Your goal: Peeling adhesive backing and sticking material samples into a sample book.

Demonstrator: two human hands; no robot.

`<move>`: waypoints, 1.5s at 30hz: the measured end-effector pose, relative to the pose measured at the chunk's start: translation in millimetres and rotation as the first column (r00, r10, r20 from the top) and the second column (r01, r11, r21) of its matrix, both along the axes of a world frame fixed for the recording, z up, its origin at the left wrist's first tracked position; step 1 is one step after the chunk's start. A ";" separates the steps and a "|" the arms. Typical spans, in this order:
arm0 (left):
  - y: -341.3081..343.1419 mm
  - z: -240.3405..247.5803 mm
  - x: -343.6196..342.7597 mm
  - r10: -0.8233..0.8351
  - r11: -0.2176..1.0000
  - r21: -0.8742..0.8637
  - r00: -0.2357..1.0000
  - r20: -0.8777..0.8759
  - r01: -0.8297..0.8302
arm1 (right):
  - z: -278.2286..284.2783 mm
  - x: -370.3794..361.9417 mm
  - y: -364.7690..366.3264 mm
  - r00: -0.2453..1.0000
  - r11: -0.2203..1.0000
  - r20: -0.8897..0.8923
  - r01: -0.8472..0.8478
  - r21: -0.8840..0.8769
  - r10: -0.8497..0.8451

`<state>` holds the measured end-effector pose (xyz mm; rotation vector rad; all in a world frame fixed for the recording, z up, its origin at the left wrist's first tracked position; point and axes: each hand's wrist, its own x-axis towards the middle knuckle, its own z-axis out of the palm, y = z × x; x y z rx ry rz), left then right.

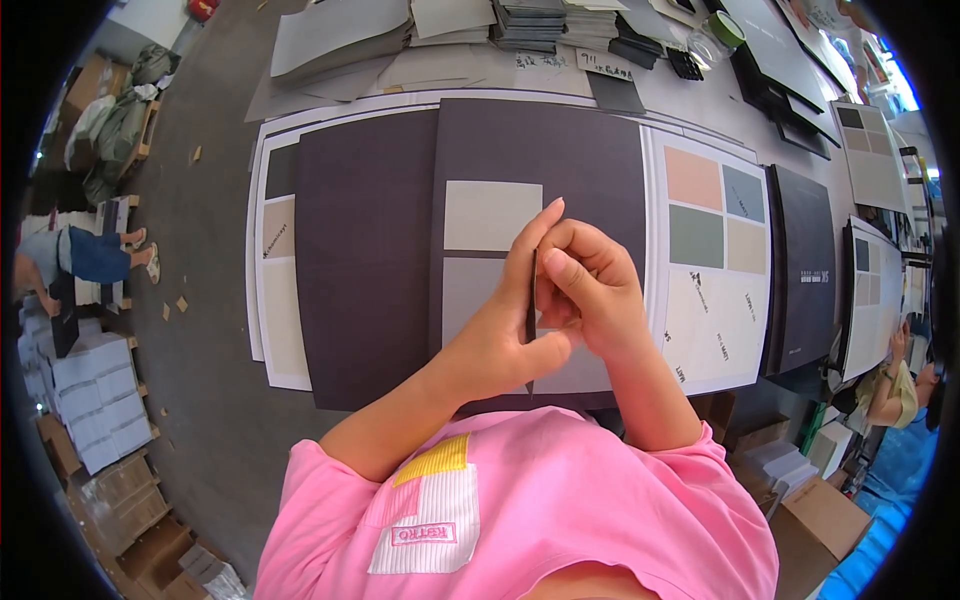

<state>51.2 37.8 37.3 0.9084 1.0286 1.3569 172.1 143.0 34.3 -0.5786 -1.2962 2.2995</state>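
Fingers [534, 232] of the left hand [497, 318] and right hand [607, 292] grasp a thin, flat, dark sheet [532, 300], seen edge-on, above the matt black folder [368, 255] toward its near edge, over rectangular grey swatches [490, 215].

A short-sleeved pink top [600, 490] — its patches [436, 500] yellow, white and pink — is worn.

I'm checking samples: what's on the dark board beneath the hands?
A pale panel and, nearer the person, a grey panel show on the dark board. The left hand, right hand and thin dark piece hide much of the grey panel; anything beneath them can't be seen.
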 end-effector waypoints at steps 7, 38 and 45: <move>-1.8 -2.7 -8.0 0.138 0.990 0.066 0.860 -0.491 -0.121 | 30.9 3.1 -2.3 0.970 0.932 0.210 0.037 0.361 -0.120; -3.0 -1.6 -2.3 0.259 0.965 0.199 0.541 -0.800 -0.169 | 29.5 1.0 -7.2 0.962 0.909 0.241 0.017 0.417 -0.129; -2.7 4.1 -7.4 0.195 0.980 0.110 0.672 -0.714 -0.167 | 34.7 2.3 -3.0 0.964 0.929 0.241 0.015 0.370 -0.111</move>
